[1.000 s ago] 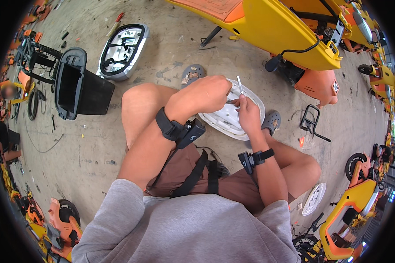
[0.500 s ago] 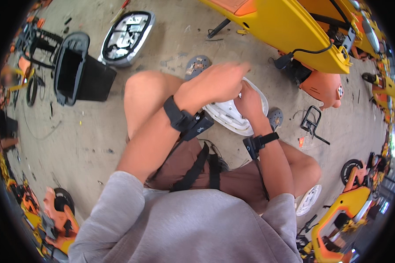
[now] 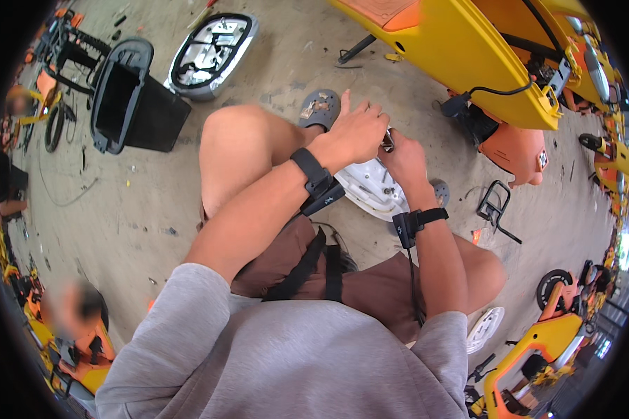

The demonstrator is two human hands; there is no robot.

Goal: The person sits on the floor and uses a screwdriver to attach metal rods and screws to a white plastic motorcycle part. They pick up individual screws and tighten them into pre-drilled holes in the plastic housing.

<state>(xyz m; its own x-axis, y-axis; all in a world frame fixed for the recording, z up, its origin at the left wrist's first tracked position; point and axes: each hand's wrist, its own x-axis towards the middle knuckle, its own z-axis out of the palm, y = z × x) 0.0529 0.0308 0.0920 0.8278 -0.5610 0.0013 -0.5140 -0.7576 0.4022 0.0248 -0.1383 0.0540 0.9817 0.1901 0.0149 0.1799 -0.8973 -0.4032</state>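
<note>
My left hand (image 3: pixel 360 133) and my right hand (image 3: pixel 404 163) meet in front of me, both closed round a small shiny dark metal part (image 3: pixel 387 143). One finger of the left hand points up, away from the part; the others curl toward it. Directly beneath the hands lies a white plastic shell (image 3: pixel 374 193) with ribs and raised edges, between my legs. Its far end is hidden by the hands. Each wrist wears a black strap with a small box.
A black bin (image 3: pixel 150 115) and a seat-like shell with black rim (image 3: pixel 213 56) lie ahead left. Ahead right are a yellow body panel (image 3: pixel 454 52), an orange cover (image 3: pixel 516 150) and a black metal frame (image 3: pixel 496 206). Another white plastic part (image 3: pixel 486 329) lies beside my right knee.
My hands have shifted slightly lower and come clear enough to show the dark metal part between them. The left hand has turned, raising one finger. The view has tilted a little.
</note>
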